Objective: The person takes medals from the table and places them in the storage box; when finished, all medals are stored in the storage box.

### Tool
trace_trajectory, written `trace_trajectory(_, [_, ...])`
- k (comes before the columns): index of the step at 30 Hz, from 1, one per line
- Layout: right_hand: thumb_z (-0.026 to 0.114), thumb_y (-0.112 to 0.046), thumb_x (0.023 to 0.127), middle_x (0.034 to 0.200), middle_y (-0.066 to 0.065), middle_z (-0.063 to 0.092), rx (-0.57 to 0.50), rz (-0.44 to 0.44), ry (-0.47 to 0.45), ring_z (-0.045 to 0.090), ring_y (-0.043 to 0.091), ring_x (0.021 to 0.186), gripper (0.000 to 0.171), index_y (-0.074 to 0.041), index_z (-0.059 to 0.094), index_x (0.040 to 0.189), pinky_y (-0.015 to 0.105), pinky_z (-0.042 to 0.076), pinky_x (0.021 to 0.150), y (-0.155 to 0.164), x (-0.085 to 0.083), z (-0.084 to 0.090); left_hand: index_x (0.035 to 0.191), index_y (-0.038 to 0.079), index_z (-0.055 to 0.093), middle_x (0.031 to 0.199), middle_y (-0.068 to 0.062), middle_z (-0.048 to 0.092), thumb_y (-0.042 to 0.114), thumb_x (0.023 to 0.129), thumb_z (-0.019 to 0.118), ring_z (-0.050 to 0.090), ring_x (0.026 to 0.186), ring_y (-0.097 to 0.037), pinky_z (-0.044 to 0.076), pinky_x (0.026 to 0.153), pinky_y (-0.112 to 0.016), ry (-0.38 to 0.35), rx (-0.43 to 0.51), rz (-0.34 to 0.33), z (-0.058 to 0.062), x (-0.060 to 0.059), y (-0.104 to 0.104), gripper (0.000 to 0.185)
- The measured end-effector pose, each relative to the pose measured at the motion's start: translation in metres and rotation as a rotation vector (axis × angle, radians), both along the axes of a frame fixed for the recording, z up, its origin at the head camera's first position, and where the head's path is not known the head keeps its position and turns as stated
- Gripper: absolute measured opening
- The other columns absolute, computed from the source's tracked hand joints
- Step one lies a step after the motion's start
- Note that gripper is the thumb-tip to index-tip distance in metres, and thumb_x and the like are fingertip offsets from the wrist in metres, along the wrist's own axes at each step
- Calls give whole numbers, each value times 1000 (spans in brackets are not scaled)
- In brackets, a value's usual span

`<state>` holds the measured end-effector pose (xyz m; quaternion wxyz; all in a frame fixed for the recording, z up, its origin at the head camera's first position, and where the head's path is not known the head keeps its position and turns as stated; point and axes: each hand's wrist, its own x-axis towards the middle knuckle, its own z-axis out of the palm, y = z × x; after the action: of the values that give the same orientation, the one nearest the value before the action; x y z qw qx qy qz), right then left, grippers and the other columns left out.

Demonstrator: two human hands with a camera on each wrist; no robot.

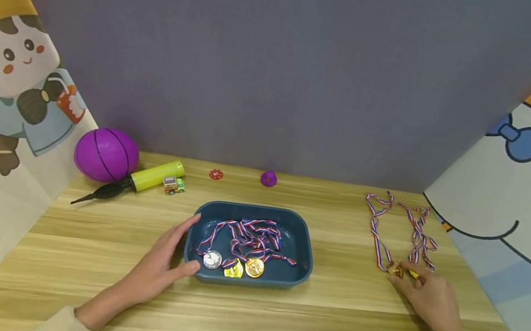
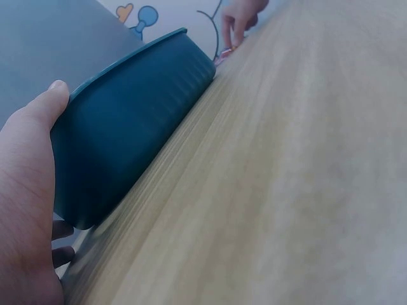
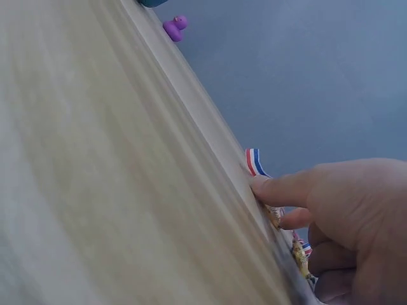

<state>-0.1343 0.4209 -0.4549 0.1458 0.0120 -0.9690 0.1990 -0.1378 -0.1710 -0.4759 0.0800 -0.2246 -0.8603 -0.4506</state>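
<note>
A dark blue plastic basin [image 1: 306, 238] stands mid-table. Inside are a silver medal [image 1: 212, 260], a bright gold medal [image 1: 234, 269] and a darker gold medal [image 1: 254, 267], with tangled striped ribbons. My left hand [image 1: 162, 264] holds the basin's left end, thumb at the front corner and fingers at the back one. To the right, my right hand [image 1: 431, 299] pinches a gold-coloured medal [image 1: 394, 270] between thumb and finger, low over the table. Its ribbon [image 1: 376, 239] trails on the wood. Another yellow medal [image 1: 413, 274] is partly hidden by the hand, beside a second ribbon [image 1: 418, 236].
At the back left are a purple ball [image 1: 106, 154], a yellow and black hand pump [image 1: 155, 174] and a small toy truck [image 1: 174, 185]. A red chip [image 1: 216, 174] and a purple rubber duck [image 3: 173, 28] sit near the grey back wall [image 1: 277, 77]. Printed panels flank the table.
</note>
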Motion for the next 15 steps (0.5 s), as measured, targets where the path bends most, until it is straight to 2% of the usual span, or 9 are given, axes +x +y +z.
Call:
trace_trajectory(9, [89, -25, 96, 58, -5, 47, -41, -34, 22, 35, 7, 50, 42, 3, 80, 125, 28, 30, 46, -2, -3, -8, 178, 31, 27, 177, -19, 37, 33, 102, 79, 38, 155, -55, 31, 115, -88, -11, 5, -4, 1, 0, 1, 92])
trace_trajectory(15, [88, -28, 97, 57, -4, 45, -48, -60, 22, 33, 8, 50, 43, 4, 79, 125, 29, 30, 45, -6, -3, -7, 178, 30, 27, 177, -18, 37, 31, 101, 79, 39, 155, -55, 31, 116, -87, -8, 9, -5, 1, 1, 1, 92])
